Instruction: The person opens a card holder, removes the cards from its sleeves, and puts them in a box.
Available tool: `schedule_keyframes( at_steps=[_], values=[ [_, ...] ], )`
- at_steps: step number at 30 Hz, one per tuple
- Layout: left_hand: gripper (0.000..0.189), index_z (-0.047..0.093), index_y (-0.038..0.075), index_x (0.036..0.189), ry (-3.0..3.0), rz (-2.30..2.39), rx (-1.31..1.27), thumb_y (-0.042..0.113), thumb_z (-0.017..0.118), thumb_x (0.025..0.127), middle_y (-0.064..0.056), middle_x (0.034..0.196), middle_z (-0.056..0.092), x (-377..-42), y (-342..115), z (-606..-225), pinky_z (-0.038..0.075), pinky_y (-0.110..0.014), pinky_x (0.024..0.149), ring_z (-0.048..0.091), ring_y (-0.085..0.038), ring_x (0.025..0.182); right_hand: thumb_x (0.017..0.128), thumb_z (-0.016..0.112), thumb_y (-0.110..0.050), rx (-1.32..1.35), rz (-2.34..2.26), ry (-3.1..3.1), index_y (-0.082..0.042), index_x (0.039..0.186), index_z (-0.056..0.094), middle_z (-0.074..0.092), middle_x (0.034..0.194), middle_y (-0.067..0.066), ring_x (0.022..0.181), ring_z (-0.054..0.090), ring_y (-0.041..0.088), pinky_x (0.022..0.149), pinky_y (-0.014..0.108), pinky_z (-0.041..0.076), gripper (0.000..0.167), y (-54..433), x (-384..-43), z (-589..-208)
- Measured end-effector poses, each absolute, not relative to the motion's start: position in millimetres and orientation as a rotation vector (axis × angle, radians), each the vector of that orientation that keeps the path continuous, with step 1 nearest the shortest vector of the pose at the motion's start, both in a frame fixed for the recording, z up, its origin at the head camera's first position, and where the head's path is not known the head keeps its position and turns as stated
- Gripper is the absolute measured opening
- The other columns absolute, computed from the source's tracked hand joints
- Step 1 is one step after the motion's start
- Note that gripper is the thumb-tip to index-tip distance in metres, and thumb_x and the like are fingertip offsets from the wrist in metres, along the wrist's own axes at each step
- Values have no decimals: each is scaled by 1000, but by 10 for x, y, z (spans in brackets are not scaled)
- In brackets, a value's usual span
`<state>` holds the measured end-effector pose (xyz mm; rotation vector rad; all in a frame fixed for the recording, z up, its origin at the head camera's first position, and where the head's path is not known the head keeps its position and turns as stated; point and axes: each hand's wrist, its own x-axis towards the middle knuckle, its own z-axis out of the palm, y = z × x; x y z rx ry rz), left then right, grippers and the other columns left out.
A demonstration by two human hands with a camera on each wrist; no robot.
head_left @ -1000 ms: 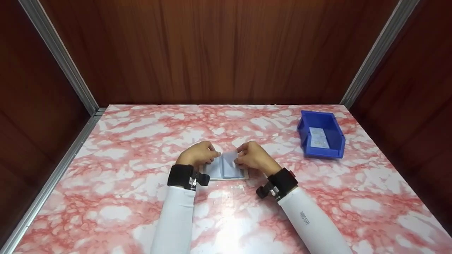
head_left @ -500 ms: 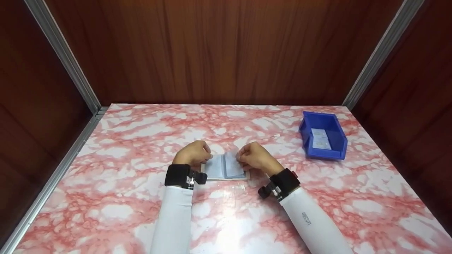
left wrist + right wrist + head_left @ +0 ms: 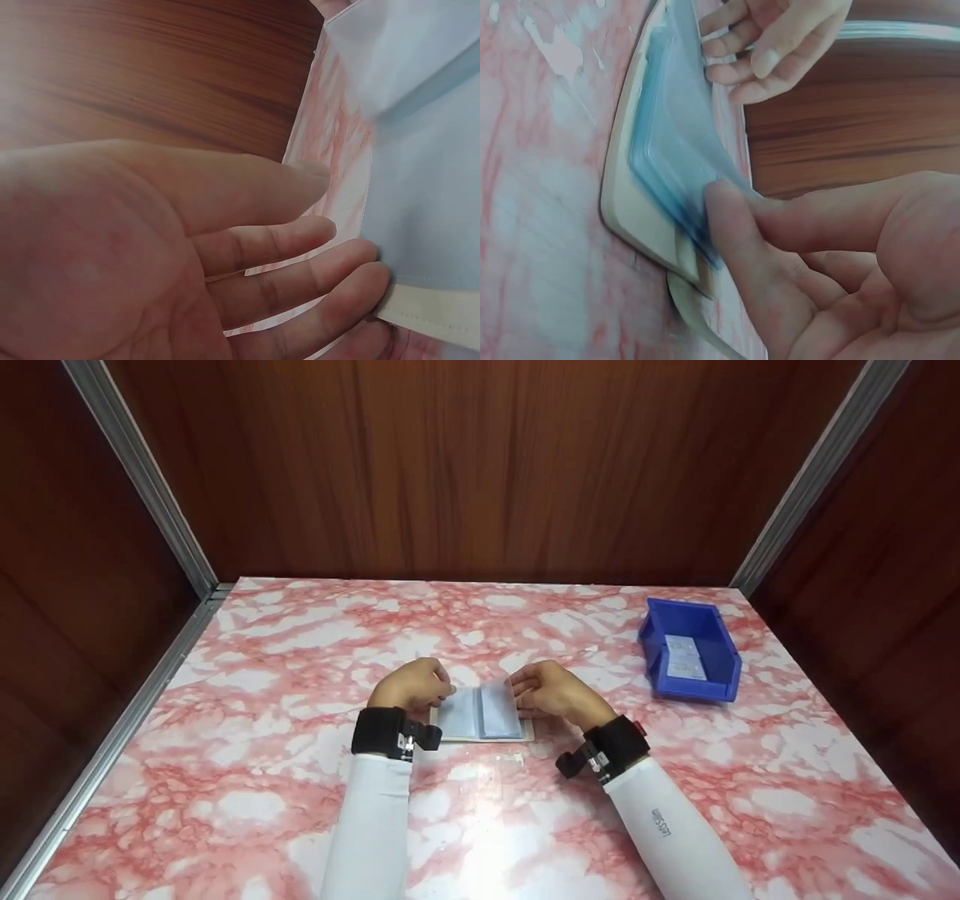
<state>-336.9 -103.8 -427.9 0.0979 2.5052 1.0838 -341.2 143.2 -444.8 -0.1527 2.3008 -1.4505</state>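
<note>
Right wrist: translucent bluish pages [image 3: 676, 127], cream cover [image 3: 636, 217].

Beyond the right hand [image 3: 561, 690], tall brown wood-grain panels [image 3: 480, 472] are enclosing a work booth [image 3: 816, 472]. A red-and-white marbled tabletop [image 3: 247, 802] is lying below.

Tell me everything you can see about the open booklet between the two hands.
The booklet lies open on the marbled red-and-white table. It has a cream cover with a stitched-looking edge and translucent bluish pages that look plastic. A cream strap juts out at the cover's edge. The right hand pinches one raised, curved page at its outer edge; the left hand touches the booklet's left edge.
</note>
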Motion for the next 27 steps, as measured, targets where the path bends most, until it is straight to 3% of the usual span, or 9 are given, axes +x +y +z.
schedule_keyframes(
  at_steps=[7, 15, 23, 27],
  values=[
    [24, 54, 10, 105, 2459, 1129, 67, 25, 60, 87, -15, 103, 64, -3348, -1071, -4269, 54, -40, 65, 50, -15, 57, 80, 61, 8, -195, -1454, 2241, -1, 115, 57, 62, 106, 18, 83, 66, 22, 78, 38, 56, 37, 1456, -3450, -4483],
    [20, 54, 8, 103, 2433, 1185, 94, 19, 58, 87, -17, 96, 64, -3351, -1096, -4309, 47, -27, 48, 45, -12, 52, 78, 62, 5, -228, -1384, 2277, -4, 115, 59, 62, 107, 14, 90, 63, 19, 76, 33, 56, 38, 1386, -3441, -4513],
    [20, 54, 9, 104, 2405, 1226, 90, 20, 58, 88, -17, 97, 64, -3375, -1122, -4309, 48, -30, 53, 48, -14, 55, 80, 60, 7, -248, -1434, 2277, 1, 115, 57, 64, 106, 17, 89, 65, 21, 75, 33, 56, 36, 1290, -3411, -4525],
    [20, 52, 6, 106, 2372, 1269, 80, 15, 56, 88, -18, 96, 63, -3368, -1159, -4310, 46, -31, 54, 48, -17, 57, 79, 65, 1, -286, -1396, 2330, -1, 116, 58, 64, 106, 15, 88, 65, 19, 75, 31, 56, 37, 1196, -3413, -4494]
  ],
)
